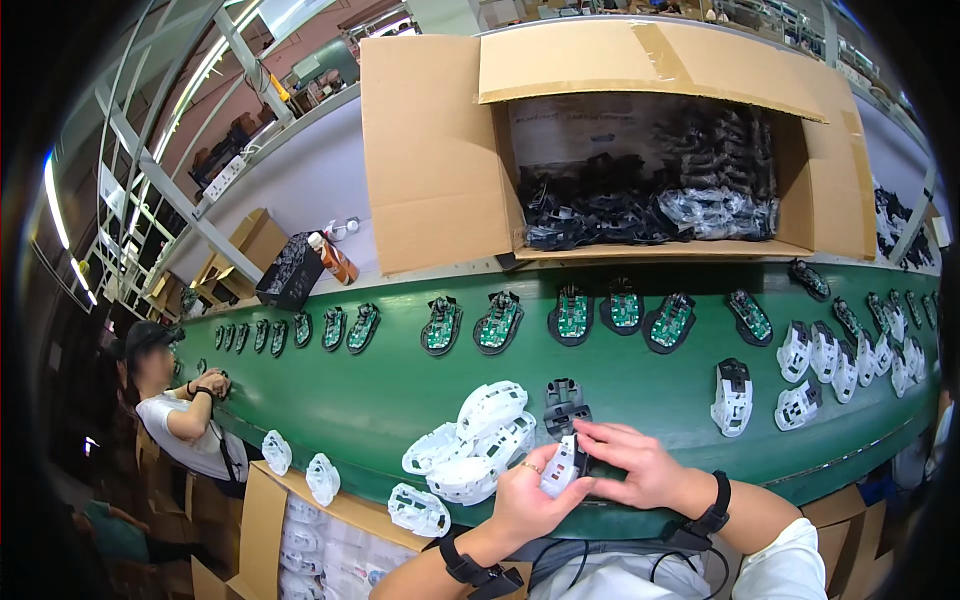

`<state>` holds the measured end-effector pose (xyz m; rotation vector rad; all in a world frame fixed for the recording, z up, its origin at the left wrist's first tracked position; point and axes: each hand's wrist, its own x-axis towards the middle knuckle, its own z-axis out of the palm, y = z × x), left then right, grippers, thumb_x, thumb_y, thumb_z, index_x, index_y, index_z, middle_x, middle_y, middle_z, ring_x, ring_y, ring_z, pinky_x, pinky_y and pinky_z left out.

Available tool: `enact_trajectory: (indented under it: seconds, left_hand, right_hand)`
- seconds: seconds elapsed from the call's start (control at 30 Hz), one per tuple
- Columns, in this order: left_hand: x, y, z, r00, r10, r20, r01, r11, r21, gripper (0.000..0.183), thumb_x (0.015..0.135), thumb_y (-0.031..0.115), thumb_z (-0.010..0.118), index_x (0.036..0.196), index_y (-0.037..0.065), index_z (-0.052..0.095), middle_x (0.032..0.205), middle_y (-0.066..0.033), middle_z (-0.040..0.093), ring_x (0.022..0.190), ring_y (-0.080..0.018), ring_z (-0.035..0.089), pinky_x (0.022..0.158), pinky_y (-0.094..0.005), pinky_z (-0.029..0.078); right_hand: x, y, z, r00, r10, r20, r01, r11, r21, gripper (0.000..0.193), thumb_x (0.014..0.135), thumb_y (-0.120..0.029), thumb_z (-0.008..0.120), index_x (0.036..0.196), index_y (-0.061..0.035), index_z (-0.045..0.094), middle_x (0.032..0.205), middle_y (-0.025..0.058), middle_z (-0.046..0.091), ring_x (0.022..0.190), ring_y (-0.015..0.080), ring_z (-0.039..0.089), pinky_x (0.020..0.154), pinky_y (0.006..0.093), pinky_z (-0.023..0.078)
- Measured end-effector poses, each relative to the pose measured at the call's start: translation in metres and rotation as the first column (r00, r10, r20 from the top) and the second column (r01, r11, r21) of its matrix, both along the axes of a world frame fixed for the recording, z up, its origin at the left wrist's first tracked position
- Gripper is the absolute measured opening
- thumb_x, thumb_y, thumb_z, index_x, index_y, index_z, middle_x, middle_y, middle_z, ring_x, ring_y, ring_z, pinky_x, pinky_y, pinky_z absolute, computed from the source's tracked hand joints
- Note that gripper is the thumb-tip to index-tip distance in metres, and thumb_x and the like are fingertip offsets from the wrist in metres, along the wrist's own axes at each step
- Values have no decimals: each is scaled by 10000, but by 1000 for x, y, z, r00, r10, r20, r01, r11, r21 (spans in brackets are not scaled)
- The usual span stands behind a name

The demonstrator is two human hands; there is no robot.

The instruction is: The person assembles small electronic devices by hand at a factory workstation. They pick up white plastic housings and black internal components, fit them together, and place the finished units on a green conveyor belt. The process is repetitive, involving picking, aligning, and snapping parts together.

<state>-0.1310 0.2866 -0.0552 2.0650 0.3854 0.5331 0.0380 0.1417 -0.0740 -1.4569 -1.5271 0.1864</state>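
Close to the bench's front edge, my left hand and my right hand are closed round a white mouse shell with a dark part along its right side. The fingers cover much of it. Just beyond lies a black mouse part, near my right fingertips. A pile of white mouse shells is heaped to the left of my left hand, with one loose shell nearer the edge. On the right, a white shell with a black end lies apart from my right hand.
Across the green bench runs a row of mouse bases with green circuit boards. Behind stands an open carton of dark bagged parts. More white shells lie at right. A box of shells and a co-worker are at left.
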Motion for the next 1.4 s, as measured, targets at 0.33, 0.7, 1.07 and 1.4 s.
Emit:
enact_trajectory:
  seconds: [0.33,0.7,1.07,1.4]
  left_hand:
    - [7,2,9,984,-47,171,-7,953,301,461,792,261,896,1096,-1,669,808,-122,728,634,-237,720,554,-327,558]
    - [-10,21,9,1000,-14,-4,13,994,-104,198,913,134,782,816,-5,681,665,4,644,629,-27,530,532,-240,417]
    - [-40,69,56,980,-57,-189,163,774,612,665,837,377,817,1386,78,590,1427,-222,527,1250,-401,568,1048,-495,465]
    - [-86,157,16,864,350,-362,-79,805,588,612,857,369,790,1379,115,595,1405,-265,578,1280,-448,571,1056,-491,480]
  right_hand:
    - [-13,0,13,937,-135,-322,44,961,-274,630,763,-285,918,1252,-2,640,1104,131,731,927,234,744,850,356,602]
    - [-22,3,-9,624,44,-780,-245,959,-141,216,939,-36,757,1144,32,748,1013,88,781,910,101,717,789,258,580]
    - [82,-30,33,759,-651,-38,596,716,-365,206,955,-124,660,1064,44,705,930,144,741,827,302,705,772,379,549]
    - [7,20,2,941,-57,334,159,945,-287,538,755,-209,852,1269,-147,709,1437,170,552,1194,383,582,972,442,536]
